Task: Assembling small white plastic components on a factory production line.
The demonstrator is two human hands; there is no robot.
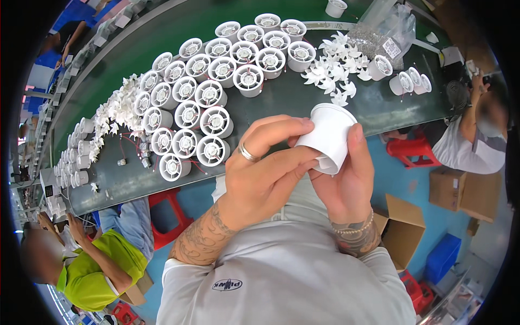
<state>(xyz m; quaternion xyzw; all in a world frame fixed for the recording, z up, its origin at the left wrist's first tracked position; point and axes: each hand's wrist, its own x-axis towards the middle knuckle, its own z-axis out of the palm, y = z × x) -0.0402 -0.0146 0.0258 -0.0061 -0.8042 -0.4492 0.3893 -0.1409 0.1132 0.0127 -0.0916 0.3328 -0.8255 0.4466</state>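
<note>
A white, cup-shaped plastic housing (331,129) is held between my hands above the near edge of the bench, tilted with its lower opening toward me. My right hand (346,187) is wrapped around its right side and underside. My left hand (260,173), wearing a ring, is closed on its left side. One left finger presses near the upper rim, while the other fingertips reach to the lower opening. What those fingertips touch inside is hidden. Just beyond stand rows of similar white housings (184,114) with spoked openings facing up.
Small white fan impellers lie in a right heap (337,64) and a left heap (120,107). A clear bag (387,27) lies by small metal parts (364,42). Motors with red wires (145,157) rest on the dark green bench (281,100). Seated co-workers flank me; an open carton (406,216) stands right.
</note>
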